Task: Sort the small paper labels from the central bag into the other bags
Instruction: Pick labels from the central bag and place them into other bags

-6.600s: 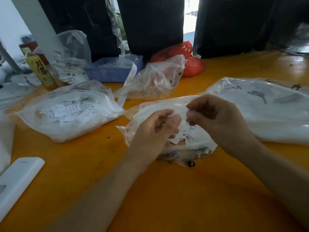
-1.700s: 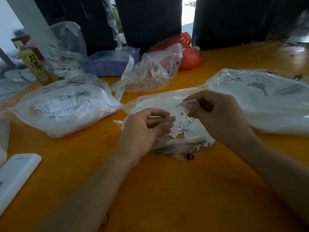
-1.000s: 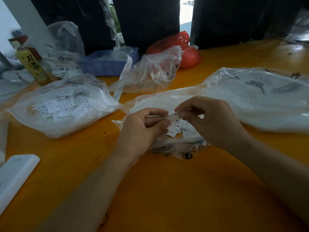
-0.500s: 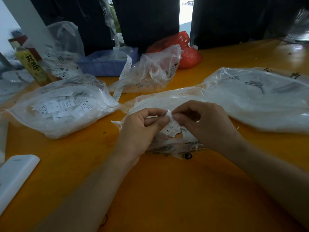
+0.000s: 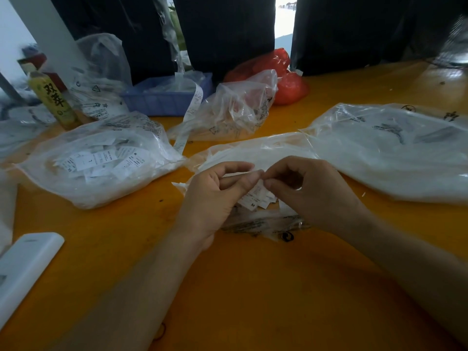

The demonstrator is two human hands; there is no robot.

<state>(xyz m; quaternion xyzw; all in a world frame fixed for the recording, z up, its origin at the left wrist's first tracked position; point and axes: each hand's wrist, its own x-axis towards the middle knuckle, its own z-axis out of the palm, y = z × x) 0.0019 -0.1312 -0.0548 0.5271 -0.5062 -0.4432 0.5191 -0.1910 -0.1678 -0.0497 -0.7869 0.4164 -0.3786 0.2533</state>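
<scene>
hands: left (image 5: 215,196) curled | right (image 5: 311,191) curled | fingertips meeting over labels (image 5: 255,198)

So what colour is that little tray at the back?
Blue tray, seen best in the head view.

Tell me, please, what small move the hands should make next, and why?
Probably separate one label: both the left hand and right hand pinch the same bunch of small labels above the central bag. An "M" shows on one, but the destination bag is unclear.
</scene>
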